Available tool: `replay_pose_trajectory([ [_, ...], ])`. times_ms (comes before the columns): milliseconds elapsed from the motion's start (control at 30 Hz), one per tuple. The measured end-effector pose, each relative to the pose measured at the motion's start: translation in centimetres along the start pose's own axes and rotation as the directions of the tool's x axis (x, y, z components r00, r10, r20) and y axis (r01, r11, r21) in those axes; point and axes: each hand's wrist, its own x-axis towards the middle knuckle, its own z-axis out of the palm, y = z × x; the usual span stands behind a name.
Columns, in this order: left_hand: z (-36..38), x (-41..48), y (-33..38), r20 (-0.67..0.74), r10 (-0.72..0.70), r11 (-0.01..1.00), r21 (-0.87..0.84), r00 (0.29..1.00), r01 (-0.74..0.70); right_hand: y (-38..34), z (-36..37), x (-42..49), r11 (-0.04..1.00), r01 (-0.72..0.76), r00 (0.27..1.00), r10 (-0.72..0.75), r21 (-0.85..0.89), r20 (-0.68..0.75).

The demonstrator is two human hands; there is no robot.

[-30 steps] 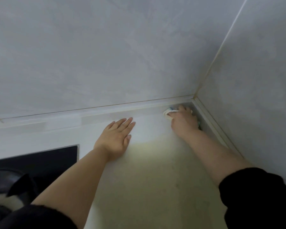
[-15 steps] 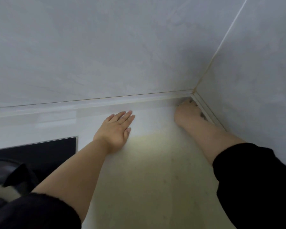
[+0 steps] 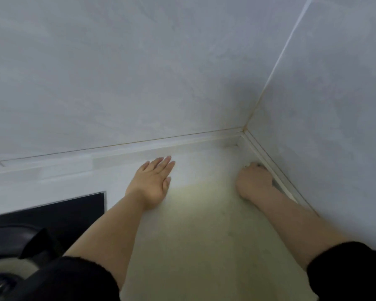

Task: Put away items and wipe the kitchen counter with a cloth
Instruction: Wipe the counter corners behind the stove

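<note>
My right hand point(image 3: 254, 181) is balled over a cloth point(image 3: 275, 184) on the pale kitchen counter point(image 3: 193, 235), hard against the raised strip along the right wall. Only small bits of the cloth show, at the fingertips and at the hand's right side; the rest is hidden under the hand. My left hand point(image 3: 153, 181) lies flat on the counter with straight fingers, a short way in front of the back wall's strip, holding nothing.
A black hob point(image 3: 59, 211) is set into the counter at the left, with a dark pan point(image 3: 11, 246) on it at the lower left. Grey tiled walls meet in the corner point(image 3: 244, 129) at the back right.
My right hand has slid with the cloth out of the back corner, toward me along the right wall's strip. My left hand stays flat in place.
</note>
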Motion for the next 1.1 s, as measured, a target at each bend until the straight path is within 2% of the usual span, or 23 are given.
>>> replay_pose_trajectory([
  [167, 0.4, -0.1, 0.0, -0.027, 0.010, 1.000, -0.021, 1.000, -0.011, -1.4, -2.1, 3.1, 0.998, -0.018, 1.000, 0.017, 0.058, 0.007],
  [300, 0.6, 0.0, -0.1, -0.035, 0.015, 0.999, -0.047, 0.999, -0.017, -2.6, -3.3, 6.3, 0.980, -0.011, 1.000, 0.011, 0.197, 0.001],
  [500, 0.7, 0.0, -0.1, -0.036, 0.007, 0.999, -0.033, 0.999, -0.009, -3.9, -3.8, 5.5, 0.940, -0.042, 0.994, 0.072, 0.337, -0.078],
  [567, 0.6, 0.1, -0.1, -0.034, 0.004, 1.000, -0.021, 0.999, -0.005, -5.3, -3.8, 3.8, 0.956, 0.120, 0.982, -0.075, 0.266, -0.174],
  [633, 0.7, 0.0, -0.1, -0.033, 0.003, 1.000, -0.014, 0.999, -0.003, -6.2, -3.3, 2.5, 0.911, 0.357, 0.913, -0.294, 0.204, -0.283],
  [667, 0.7, 0.0, -0.2, -0.035, 0.003, 1.000, -0.014, 0.999, -0.004, -6.2, -3.1, 2.3, 0.877, 0.427, 0.884, -0.353, 0.219, -0.306],
  [700, 0.7, 0.0, -0.3, -0.036, 0.004, 1.000, -0.020, 0.999, -0.004, -5.7, -3.1, 2.6, 0.867, 0.429, 0.886, -0.350, 0.255, -0.304],
  [767, 0.6, -0.1, -0.4, -0.033, 0.003, 0.999, -0.036, 0.999, -0.004, -4.1, -3.1, 3.7, 0.931, 0.264, 0.949, -0.204, 0.253, -0.239],
  [833, 0.6, -0.1, -0.5, -0.033, 0.000, 0.999, -0.045, 0.999, -0.002, -2.7, -2.9, 4.6, 0.990, 0.077, 0.981, -0.054, 0.118, -0.184],
  [867, 0.5, -0.1, -0.5, -0.030, 0.000, 0.999, -0.047, 1.000, -0.002, -2.5, -2.8, 4.8, 0.998, 0.044, 0.984, -0.037, 0.041, -0.174],
  [967, 0.6, -0.1, -0.4, -0.028, -0.005, 0.999, -0.047, 1.000, 0.004, -2.7, -3.1, 4.7, 0.994, 0.075, 0.989, -0.084, -0.074, -0.118],
  [1100, 0.4, -0.1, -0.4, -0.027, -0.014, 0.995, -0.096, 1.000, 0.012, -0.8, -3.2, 2.5, 0.992, 0.090, 0.995, -0.087, 0.089, -0.037],
])
